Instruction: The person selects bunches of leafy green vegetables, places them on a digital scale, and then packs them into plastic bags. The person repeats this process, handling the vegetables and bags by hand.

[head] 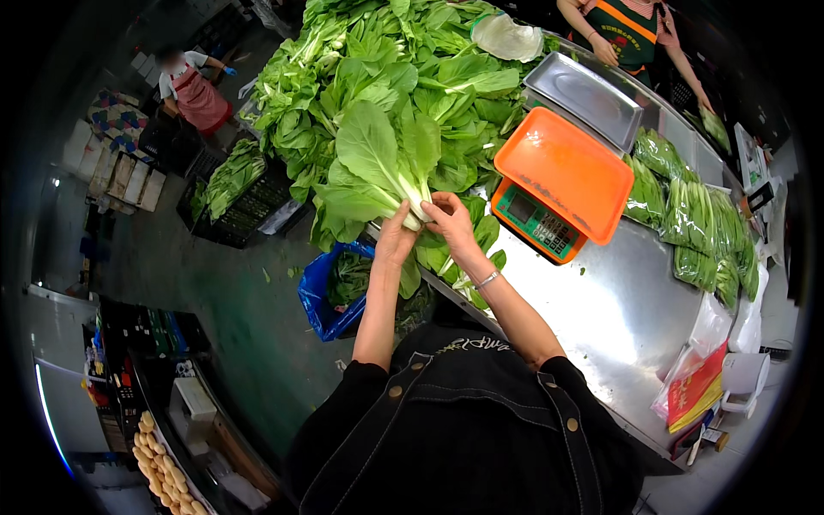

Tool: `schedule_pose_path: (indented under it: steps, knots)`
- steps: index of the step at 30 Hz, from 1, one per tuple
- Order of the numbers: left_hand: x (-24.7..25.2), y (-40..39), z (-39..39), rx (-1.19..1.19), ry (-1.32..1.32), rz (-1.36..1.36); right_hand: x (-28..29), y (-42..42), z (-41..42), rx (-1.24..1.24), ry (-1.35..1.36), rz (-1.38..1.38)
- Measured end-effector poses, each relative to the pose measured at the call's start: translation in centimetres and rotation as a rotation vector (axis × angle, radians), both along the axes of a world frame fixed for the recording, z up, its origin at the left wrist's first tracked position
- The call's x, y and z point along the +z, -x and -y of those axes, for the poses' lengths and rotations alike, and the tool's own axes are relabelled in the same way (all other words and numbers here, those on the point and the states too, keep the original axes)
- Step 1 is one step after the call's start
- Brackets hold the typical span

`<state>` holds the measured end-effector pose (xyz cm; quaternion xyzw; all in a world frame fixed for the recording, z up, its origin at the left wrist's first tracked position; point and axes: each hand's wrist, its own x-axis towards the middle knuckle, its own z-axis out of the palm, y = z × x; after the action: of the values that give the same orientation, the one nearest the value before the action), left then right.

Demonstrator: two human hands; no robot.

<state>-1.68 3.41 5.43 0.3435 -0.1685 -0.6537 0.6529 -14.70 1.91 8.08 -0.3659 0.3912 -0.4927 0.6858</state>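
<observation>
Both my hands meet at the pale base of a leafy green vegetable (376, 161), whose broad leaves fan out away from me. My left hand (394, 235) grips the stalks from the left side. Thumb and fingers of my right hand (449, 222) pinch the stalks from the right. Just beyond lies a large heap of the same greens (386, 71) on the steel table (534, 309). Loose leaves and stalks (476, 225) lie under and beside my right hand. An orange weighing scale (566, 174) with a keypad stands right of my hands.
Below my left forearm, a blue bag (315, 302) holds leaf scraps. Bagged greens (692, 219) line the table's right side, behind a second scale's metal tray (582, 96). Black crates (238, 206) stand on the floor at left. One person (193, 90) is at upper left, another (621, 32) across the table.
</observation>
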Motion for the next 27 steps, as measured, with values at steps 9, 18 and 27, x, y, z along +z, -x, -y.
schedule_pose_path:
  steps: [9,18,27]
  knots:
    - [1.4,3.4,-1.2,0.215,0.12,0.297,-0.6,0.1,-1.1,-0.057,-0.021,0.148]
    - [4.7,2.5,-2.7,0.357,0.23,0.131,1.4,-2.6,-0.8,-0.126,0.14,0.216]
    - [7.4,-2.4,-6.1,0.652,0.403,0.071,5.3,-9.6,-3.0,0.059,-0.095,0.479]
